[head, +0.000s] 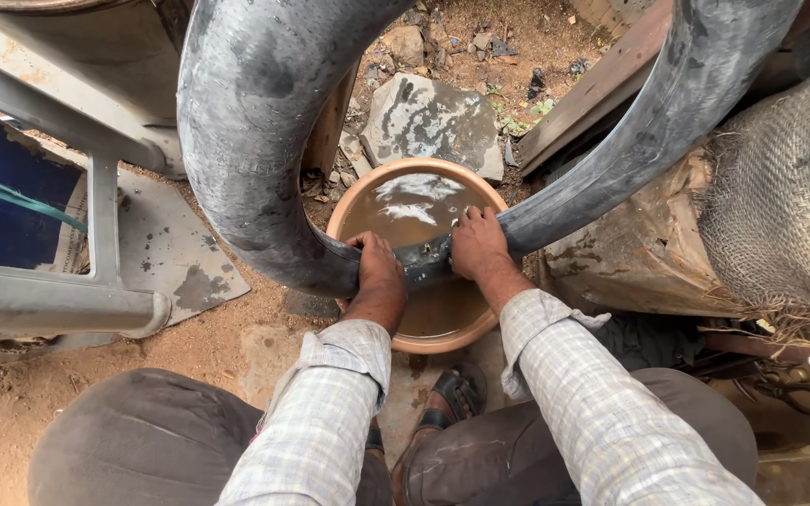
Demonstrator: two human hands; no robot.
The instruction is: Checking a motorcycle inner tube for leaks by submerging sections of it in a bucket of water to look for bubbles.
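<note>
A large black rubber inner tube (pixel 255 141) loops up from a round terracotta-coloured basin (pixel 349 201) full of muddy water. The tube's lowest stretch lies pressed across the basin, wet and shiny. My left hand (pixel 379 267) grips that stretch on the left side. My right hand (pixel 478 245) grips it just to the right, fingers curled over the rubber. Both hands sit close together above the water. My knees and a sandalled foot (pixel 452 401) show below the basin.
A grey metal frame (pixel 96 244) and a blue sheet (pixel 7 201) lie at the left. A flat stone (pixel 433 117) sits behind the basin. A wooden plank (pixel 602 89), a log and coarse sacking (pixel 785 187) crowd the right. Sandy ground lies below.
</note>
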